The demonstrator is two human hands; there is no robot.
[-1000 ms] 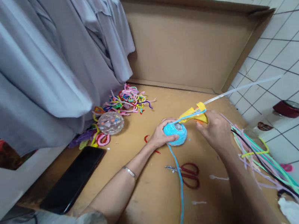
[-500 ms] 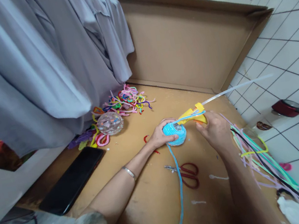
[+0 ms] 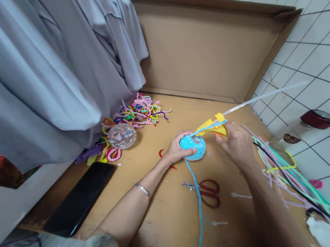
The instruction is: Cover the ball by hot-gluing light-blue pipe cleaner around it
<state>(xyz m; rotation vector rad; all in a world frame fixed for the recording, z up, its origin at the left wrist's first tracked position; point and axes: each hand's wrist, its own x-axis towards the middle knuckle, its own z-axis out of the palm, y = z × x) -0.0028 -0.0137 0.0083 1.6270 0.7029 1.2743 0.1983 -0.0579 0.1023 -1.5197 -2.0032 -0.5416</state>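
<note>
My left hand (image 3: 179, 148) is closed around a small round form wrapped in blue pipe cleaner (image 3: 195, 151), its greyish inside showing at the top. A loose blue strand runs from it down past the table's front edge. In my right hand (image 3: 233, 142) is a yellow glue gun (image 3: 215, 127), gripped at its handle and trigger. Its nozzle end is close to the rim of the blue form, and a long clear glue stick (image 3: 258, 98) sticks out of its back. Another piece of blue strand lies along the gun. Red-handled scissors (image 3: 209, 193) lie on the table below.
A tangle of colourful pipe cleaner pieces (image 3: 142, 108) and a clear textured bowl (image 3: 122, 136) are at the back left, near a black phone (image 3: 79, 199). Pipe cleaners (image 3: 286, 175), a black cable and a jar with a red lid (image 3: 318, 119) are at right. Cardboard (image 3: 203, 46) stands behind.
The glue gun has shifted very slightly, its nozzle end and the clear stick tilting a little. My left hand and the blue form stay in place.
</note>
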